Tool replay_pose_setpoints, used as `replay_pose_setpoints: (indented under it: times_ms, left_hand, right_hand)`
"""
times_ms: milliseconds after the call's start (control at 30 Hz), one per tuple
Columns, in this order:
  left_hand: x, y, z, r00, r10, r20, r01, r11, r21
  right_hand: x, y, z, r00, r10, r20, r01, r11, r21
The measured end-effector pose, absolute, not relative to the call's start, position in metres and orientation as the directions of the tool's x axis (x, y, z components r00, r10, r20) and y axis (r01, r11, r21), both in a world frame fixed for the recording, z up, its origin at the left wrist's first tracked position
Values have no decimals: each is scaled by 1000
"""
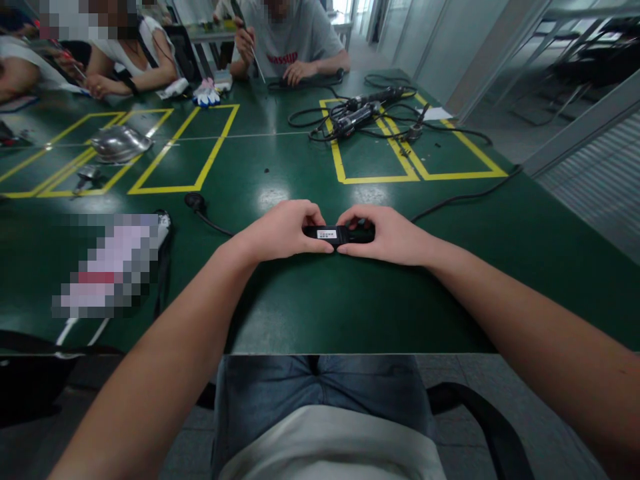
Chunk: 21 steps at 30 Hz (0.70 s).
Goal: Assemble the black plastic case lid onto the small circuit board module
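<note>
Both my hands hold a small black oblong block with a white printed label (327,234), close above the green table. It looks like an inline piece on a cord, but its exact kind does not show. My left hand (287,230) pinches its left end between thumb and fingers. Around the right end, my right hand (393,233) is closed, and the fingers hide part of it. A black plug (194,201) lies to the left, its cord running behind my left hand. Another black cord (465,198) leads from behind my right hand to the table's right edge.
Black corded tools (356,119) lie tangled in yellow-taped areas at the back right. At left are a shiny metal part (120,143), a smaller metal piece (87,177) and a blurred-out phone-like object (113,263). Gloves (207,93) and co-workers (295,40) are across the table (350,307).
</note>
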<state>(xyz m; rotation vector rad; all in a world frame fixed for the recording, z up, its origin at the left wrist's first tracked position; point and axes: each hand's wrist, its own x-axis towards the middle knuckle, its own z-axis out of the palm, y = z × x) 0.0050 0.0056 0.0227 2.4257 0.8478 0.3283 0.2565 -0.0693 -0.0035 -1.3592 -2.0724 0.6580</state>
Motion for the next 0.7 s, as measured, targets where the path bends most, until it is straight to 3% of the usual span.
replay_pose_setpoints:
  times_ms: [700]
  left_hand:
    - [7,3,24,777,629,-34,503,-587,634]
  right_hand:
    - [259,-71,-3,-327,925,193,628,365,-687]
